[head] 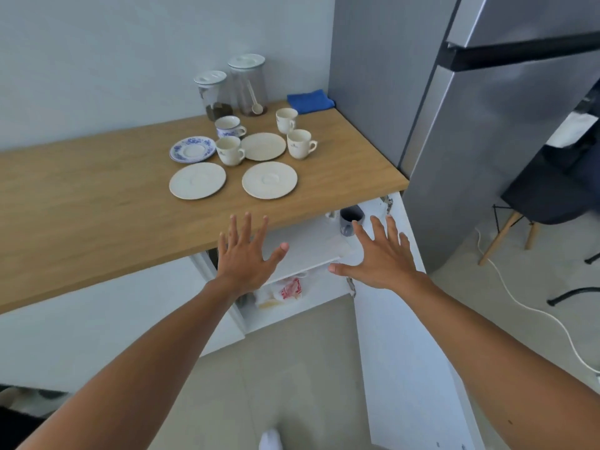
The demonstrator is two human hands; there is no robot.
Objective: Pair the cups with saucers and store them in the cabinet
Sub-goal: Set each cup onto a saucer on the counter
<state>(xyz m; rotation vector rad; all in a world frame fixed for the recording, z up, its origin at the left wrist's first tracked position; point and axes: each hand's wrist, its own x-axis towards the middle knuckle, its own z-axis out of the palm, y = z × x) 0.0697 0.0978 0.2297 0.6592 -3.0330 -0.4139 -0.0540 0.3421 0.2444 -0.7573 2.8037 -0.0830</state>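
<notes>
Both my hands are spread open and hold nothing, and the nearest saucer (269, 180) lies at twelve o'clock from my left hand (245, 258), nearer than to my right hand (381, 254).

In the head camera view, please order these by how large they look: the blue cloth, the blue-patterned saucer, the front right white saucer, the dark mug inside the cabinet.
1. Front right white saucer
2. Blue-patterned saucer and blue cloth: too alike to rank
3. Dark mug, partly hidden

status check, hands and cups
Left hand and right hand open, empty. Four cups and four saucers unpaired on counter. Cabinet door open, path clear.
</notes>
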